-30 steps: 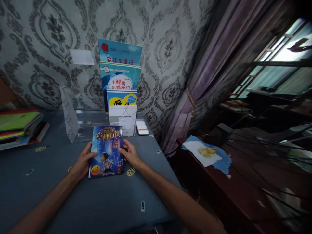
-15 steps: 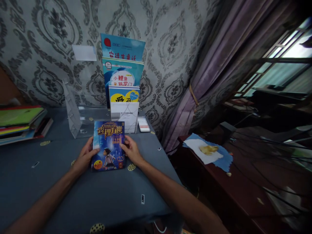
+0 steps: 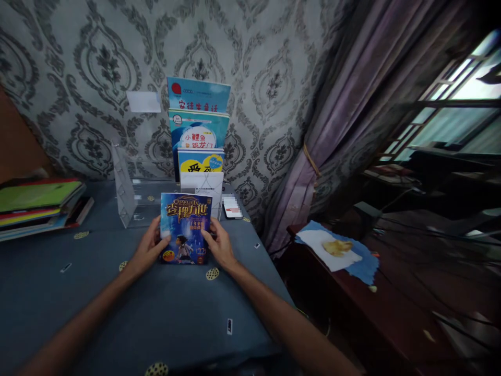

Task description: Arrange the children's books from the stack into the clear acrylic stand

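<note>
Between my two hands is a blue book (image 3: 186,224) with gold lettering and a cartoon figure on its cover, held tilted with the cover towards me. My left hand (image 3: 151,244) grips its left edge, thumb on the cover. On the right edge my right hand (image 3: 219,241) holds it the same way. Just behind stands a clear tiered rack (image 3: 124,196). Its right side bears a white booklet (image 3: 201,183), a blue and yellow book (image 3: 201,161), a teal book (image 3: 199,130) and a taller blue book (image 3: 199,95), all upright. The held book hides part of the rack's front.
A stack of books (image 3: 43,206) lies at the table's left. A phone-like white item (image 3: 232,207), partly pixelated, lies right of the rack. Beyond the table's right edge, a dark red cabinet (image 3: 346,297) carries a blue cloth (image 3: 362,269) and white paper (image 3: 321,248). A purple curtain (image 3: 309,141) hangs behind.
The blue book, in both hands, has come nearer the rack and tipped more upright. The view has shifted, so the rack and wall sit slightly lower and further right.
</note>
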Demonstrator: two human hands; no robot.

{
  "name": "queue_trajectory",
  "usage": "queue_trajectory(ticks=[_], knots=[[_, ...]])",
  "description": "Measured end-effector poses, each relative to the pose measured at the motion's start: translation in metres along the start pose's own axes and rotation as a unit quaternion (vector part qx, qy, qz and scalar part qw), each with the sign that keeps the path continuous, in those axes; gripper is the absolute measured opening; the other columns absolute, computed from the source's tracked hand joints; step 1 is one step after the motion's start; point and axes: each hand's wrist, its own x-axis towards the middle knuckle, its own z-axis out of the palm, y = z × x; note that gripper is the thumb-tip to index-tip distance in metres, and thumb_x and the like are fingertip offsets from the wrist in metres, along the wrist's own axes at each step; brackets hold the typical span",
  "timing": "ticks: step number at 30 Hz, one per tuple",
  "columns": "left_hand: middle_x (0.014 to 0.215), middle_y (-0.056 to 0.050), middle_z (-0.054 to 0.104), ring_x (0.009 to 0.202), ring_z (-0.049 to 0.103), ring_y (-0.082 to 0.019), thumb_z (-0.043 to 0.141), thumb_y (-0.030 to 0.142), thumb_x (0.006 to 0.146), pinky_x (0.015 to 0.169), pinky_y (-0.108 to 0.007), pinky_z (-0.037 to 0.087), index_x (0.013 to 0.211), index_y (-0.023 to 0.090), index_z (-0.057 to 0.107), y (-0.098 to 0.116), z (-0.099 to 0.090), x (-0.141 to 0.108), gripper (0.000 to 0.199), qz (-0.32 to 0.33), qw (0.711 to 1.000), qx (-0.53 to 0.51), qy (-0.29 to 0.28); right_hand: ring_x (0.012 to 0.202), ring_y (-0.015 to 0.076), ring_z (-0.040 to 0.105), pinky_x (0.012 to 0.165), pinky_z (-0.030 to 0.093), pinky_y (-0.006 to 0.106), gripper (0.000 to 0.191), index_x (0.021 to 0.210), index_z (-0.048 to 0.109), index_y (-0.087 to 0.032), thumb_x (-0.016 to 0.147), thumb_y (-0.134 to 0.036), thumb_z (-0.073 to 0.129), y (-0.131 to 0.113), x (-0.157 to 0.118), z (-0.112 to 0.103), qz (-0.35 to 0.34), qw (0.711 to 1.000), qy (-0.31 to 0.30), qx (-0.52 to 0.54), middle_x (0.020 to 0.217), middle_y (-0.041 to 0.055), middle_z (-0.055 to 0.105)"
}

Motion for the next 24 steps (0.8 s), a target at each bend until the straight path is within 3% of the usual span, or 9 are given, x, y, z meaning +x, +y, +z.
queue_trajectory(ticks=[7,13,24], knots=[[0.127,-0.01,0.066,0.115,0.066,-0.027,0.062,0.047,0.089,0.099,-0.043,0.055,0.144,0.023,0.041,-0.008,0.005,0.009,0.064,0.068,0.995,0.067,0.007,0.099,0.0227,0.07,0.082,0.056,0.032,0.041,0.134,0.055,-0.02,0.097,-0.038,0.056,-0.005,0.001,-0.009,-0.036,0.996,0.023,-0.081,0.115,0.0091,0.073],[0.12,-0.01,0.068,0.107,0.069,-0.026,0.062,0.048,0.089,0.098,-0.044,0.054,0.141,0.022,0.042,-0.015,0.005,0.01,0.061,0.081,0.99,0.111,0.037,0.096,0.0215,0.068,0.084,0.056,0.033,0.041,0.135,0.056,-0.019,0.097,-0.035,0.055,-0.001,0.0,-0.011,-0.074,0.989,0.035,-0.127,0.117,0.0092,0.072],[0.114,-0.008,0.071,0.1,0.071,-0.025,0.059,0.044,0.09,0.089,-0.039,0.057,0.138,0.022,0.043,0.006,0.022,0.029,0.056,0.122,0.973,0.171,0.094,0.098,0.0243,0.064,0.09,0.053,0.037,0.042,0.137,0.054,-0.022,0.097,-0.037,0.052,-0.001,0.027,-0.021,-0.09,0.985,0.055,-0.139,0.117,0.0095,0.069]])
